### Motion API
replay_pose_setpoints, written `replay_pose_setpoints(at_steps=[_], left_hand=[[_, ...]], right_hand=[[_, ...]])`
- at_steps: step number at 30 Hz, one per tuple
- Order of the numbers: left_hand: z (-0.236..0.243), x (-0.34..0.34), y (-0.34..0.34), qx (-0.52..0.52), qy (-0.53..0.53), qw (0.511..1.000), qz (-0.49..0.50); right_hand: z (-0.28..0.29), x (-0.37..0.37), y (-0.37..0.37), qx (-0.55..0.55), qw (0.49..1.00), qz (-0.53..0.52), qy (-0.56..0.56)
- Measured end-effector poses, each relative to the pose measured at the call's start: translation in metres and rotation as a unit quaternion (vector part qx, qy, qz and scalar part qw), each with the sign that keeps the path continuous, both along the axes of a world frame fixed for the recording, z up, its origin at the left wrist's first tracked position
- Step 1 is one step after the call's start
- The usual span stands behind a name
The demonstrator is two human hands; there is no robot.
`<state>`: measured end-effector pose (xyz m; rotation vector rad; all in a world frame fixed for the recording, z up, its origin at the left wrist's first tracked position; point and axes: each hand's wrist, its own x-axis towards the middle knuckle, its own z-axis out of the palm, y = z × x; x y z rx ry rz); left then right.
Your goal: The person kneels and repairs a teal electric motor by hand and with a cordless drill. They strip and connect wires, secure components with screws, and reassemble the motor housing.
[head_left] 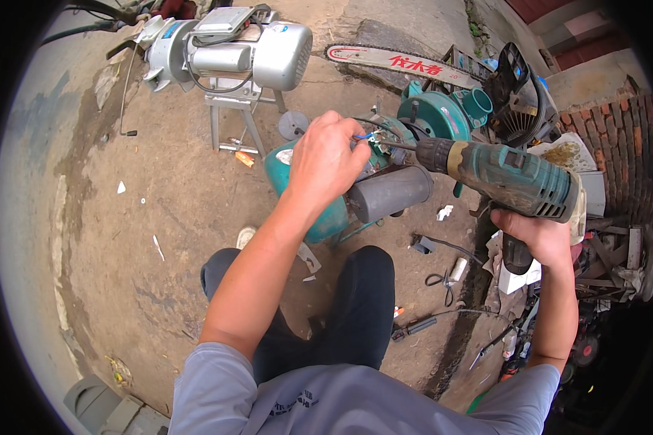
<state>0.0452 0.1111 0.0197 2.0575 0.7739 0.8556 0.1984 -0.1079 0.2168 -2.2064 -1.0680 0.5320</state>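
Silver metal motor unit (283,54), ribbed at one end, on a metal stand: far left, beyond both hands. Likely heavy.

Teal-green metal machine body (277,174): on the ground in front of the knees; probably heavy and rigid, best lifted from beneath.

Left hand (325,156): thumb and fingers pinched together on a thin blue insulated wire (363,136) at the machine's exposed connections. Wire presumably light and pliable, its end easily bent; best held by the insulation.

Dark grey smooth cylinder (392,194): along the machine's near side; looks hard, perhaps slippery, a poor lifting point.

Slim metal driver bit (397,144): stiff, tip near the connections; contact cannot be told.

Teal-and-black power drill (511,174): held level, bit toward the left hand; likely front-heavy, with a firm casing.

Right hand (533,235): wrapped around the drill's handle, the sound place to grip; apart from the left.
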Motion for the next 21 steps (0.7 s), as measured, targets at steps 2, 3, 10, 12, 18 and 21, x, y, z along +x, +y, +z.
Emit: replay_pose_setpoints(at_steps=[2, 3, 10, 12, 18, 21], left_hand=[[0.0, 0.0, 0.0, -0.003, 0.0, 1.0, 0.0], [0.0, 0.0, 0.0, -0.003, 0.0, 1.0, 0.0], [0.002, 0.0, -0.001, -0.001, 0.0, 1.0, -0.001], [0.002, 0.0, -0.001, -0.003, 0.001, 1.0, -0.001], [0.0, -0.001, 0.0, -0.002, 0.001, 1.0, -0.001], [0.002, 0.0, -0.001, -0.002, 0.004, 1.0, -0.002]], right_hand=[[-0.004, 0.003, -0.004, 0.004, 1.0, -0.01, 0.015], [-0.007, 0.005, -0.007, 0.006, 1.0, -0.015, 0.023], [-0.018, 0.005, -0.019, 0.031, 0.997, -0.041, 0.052], [-0.022, 0.005, -0.021, 0.034, 0.995, -0.056, 0.069], [-0.036, -0.002, -0.027, 0.059, 0.98, -0.116, 0.149], [-0.045, -0.004, -0.034, 0.081, 0.979, -0.113, 0.15]])
